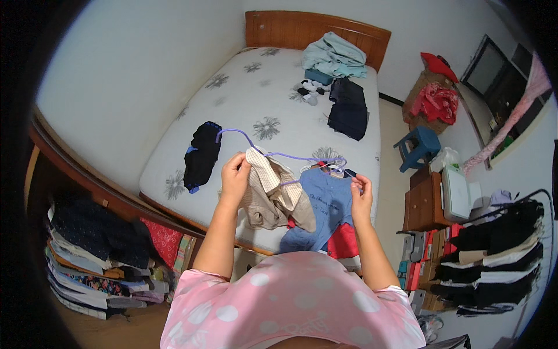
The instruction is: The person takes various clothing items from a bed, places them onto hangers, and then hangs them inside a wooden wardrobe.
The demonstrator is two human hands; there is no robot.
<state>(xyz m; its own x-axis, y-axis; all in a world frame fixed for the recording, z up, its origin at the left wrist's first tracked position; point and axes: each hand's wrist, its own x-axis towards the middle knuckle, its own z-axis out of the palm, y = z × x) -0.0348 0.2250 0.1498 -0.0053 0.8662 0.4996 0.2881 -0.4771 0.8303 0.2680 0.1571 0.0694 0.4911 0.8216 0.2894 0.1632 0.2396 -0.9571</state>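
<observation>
My left hand (235, 174) pinches the striped upper edge of a beige garment (264, 200), which hangs down over the near side of the bed. A purple clothes hanger (299, 156) runs partly through it, one end sticking out beyond my left hand. At the hanger's other end, my right hand (361, 195) has its fingertips drawn together by the curved tip; the exact contact is small and hard to see. Between my hands a blue top (328, 195) with dark lettering lies at the bed's edge, over a red garment (344, 241).
A black garment (202, 154) lies left on the bed (232, 104). Dark trousers (347, 110), socks (311, 93) and a pale green cloth (334, 55) lie farther back. Folded clothes (110, 267) fill a shelf at left. A blue stool (417, 148) and clothes rack (549, 232) stand right.
</observation>
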